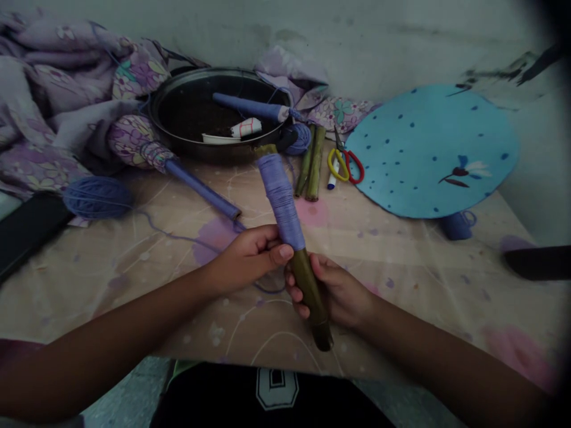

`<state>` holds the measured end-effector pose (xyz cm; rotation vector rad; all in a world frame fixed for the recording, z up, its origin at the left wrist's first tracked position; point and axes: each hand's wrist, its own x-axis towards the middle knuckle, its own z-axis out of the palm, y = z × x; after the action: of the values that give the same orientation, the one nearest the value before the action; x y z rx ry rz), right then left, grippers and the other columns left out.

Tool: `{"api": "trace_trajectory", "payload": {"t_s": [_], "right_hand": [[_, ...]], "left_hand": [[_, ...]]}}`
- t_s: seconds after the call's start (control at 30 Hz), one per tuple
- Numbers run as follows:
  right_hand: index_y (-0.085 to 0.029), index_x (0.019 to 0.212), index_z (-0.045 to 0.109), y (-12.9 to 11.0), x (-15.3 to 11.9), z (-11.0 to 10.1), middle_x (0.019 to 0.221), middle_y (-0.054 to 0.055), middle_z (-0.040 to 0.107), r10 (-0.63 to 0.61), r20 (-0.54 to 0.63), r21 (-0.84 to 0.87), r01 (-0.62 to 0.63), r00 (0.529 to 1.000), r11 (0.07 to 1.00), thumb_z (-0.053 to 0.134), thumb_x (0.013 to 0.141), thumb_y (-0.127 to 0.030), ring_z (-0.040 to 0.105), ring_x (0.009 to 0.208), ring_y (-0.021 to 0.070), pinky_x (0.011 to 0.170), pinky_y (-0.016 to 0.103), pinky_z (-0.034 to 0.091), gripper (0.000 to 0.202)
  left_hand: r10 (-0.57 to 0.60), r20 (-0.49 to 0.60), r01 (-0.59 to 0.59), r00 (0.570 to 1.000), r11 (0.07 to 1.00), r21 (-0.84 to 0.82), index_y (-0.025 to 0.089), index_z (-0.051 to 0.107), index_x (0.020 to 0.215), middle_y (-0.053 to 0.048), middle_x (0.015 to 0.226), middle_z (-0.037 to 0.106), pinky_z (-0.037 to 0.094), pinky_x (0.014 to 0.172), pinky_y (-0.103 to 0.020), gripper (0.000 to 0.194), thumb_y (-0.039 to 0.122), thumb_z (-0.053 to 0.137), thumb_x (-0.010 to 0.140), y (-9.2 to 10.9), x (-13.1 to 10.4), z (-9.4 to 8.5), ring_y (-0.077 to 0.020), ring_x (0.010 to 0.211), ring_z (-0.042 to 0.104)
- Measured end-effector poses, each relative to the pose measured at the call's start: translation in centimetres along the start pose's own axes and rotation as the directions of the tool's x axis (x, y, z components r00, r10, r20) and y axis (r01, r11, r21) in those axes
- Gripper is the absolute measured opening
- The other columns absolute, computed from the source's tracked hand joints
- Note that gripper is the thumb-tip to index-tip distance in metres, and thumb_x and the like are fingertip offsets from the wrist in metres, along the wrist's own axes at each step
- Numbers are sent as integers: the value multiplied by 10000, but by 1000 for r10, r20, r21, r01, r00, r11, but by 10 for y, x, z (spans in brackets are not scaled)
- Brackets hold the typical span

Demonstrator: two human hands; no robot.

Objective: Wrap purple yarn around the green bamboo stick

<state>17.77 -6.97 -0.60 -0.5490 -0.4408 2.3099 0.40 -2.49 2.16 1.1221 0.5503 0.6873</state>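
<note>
A green-brown stick (pixel 307 285), its upper part wound with purple yarn (pixel 283 202), stands tilted over the table in front of me. My left hand (pixel 252 252) pinches it at the lower end of the winding, thumb on the near side. Lower down, my right hand (pixel 334 291) has its fingers wrapped round the bare part of the stick. A loose strand runs from a purple yarn ball (pixel 98 197) on the left across the table and passes behind my left hand.
Behind lies a dark pan (pixel 196 144) with a wrapped stick (pixel 252 107) in it. Another wrapped stick (pixel 203 189), green sticks (pixel 316 163), scissors (pixel 345 164) and a blue round piece (pixel 428 151) lie around. Flowered cloth (pixel 57 101) is heaped at the left.
</note>
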Motion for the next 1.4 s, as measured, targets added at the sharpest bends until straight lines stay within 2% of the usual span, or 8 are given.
{"api": "trace_trajectory", "payload": {"t_s": [0.33, 0.5, 0.6, 0.8, 0.93, 1.03, 1.23, 1.4], "right_hand": [[-101, 864, 635, 0, -1, -2, 656, 31, 660, 85, -103, -41, -89, 991, 995, 565, 887, -434, 611, 474, 86, 416, 163, 491, 342], [-137, 943, 617, 1, -1, 2, 793, 38, 650, 15, -19, -27, -15, 1000, 1000, 606, 834, -498, 636, 623, 122, 457, 213, 538, 377], [-167, 935, 598, 2, -1, 2, 795, 18, 643, -60, 23, -41, 61, 998, 997, 687, 798, -395, 616, 605, 118, 436, 216, 532, 280], [-119, 895, 631, 1, -2, 1, 691, 22, 651, -36, -61, -64, 32, 997, 997, 586, 862, -467, 626, 553, 107, 562, 238, 541, 353], [-136, 929, 623, 0, -1, 1, 807, 53, 678, 6, 13, -35, -5, 1000, 999, 584, 866, -455, 652, 680, 138, 621, 291, 560, 327], [-154, 965, 605, 1, 0, 2, 867, 47, 664, 48, 28, 5, -49, 998, 999, 598, 862, -437, 649, 719, 143, 619, 315, 575, 302], [-174, 925, 586, 1, 1, 2, 817, 8, 641, -38, -31, -18, 37, 999, 999, 696, 784, -437, 610, 607, 102, 503, 223, 532, 318], [-149, 907, 596, 0, 0, 0, 774, 22, 667, -19, -37, -29, 18, 999, 999, 643, 834, -437, 610, 560, 89, 495, 201, 518, 300]], "left_hand": [[-16, -41, 18, 999, 999, 31, 125, 545, 793, 21, 652, 574, 460, 586, -198, 327, 409, 699, 742, 0, 3, 1, -85, 603, 565], [-77, 14, 76, 997, 997, 32, 115, 551, 862, 7, 659, 584, 454, 547, -201, 329, 426, 638, 798, -2, 1, -1, -95, 577, 586], [-111, 55, 108, 992, 993, 44, 112, 560, 876, -17, 683, 619, 475, 573, -212, 355, 446, 642, 790, -3, 2, -2, -106, 599, 606], [-85, 9, 84, 996, 995, 51, 116, 542, 811, -15, 674, 631, 473, 587, -197, 311, 407, 652, 795, -3, 3, -1, -106, 633, 617], [-124, 107, 129, 986, 991, -41, 119, 523, 867, 7, 590, 600, 453, 500, -192, 290, 398, 597, 840, -2, 2, 0, -107, 533, 607], [-147, 63, 148, 987, 989, -21, 106, 543, 904, 13, 604, 588, 451, 495, -176, 317, 398, 631, 815, -3, 1, -1, -85, 523, 582], [-120, -15, 120, 993, 992, 27, 103, 570, 891, 1, 674, 602, 469, 577, -172, 295, 377, 642, 808, -4, 2, -3, -82, 620, 598], [-95, 13, 96, 995, 995, -6, 104, 579, 885, -11, 695, 627, 487, 610, -209, 301, 367, 678, 778, -2, 4, -4, -97, 617, 610]]}}
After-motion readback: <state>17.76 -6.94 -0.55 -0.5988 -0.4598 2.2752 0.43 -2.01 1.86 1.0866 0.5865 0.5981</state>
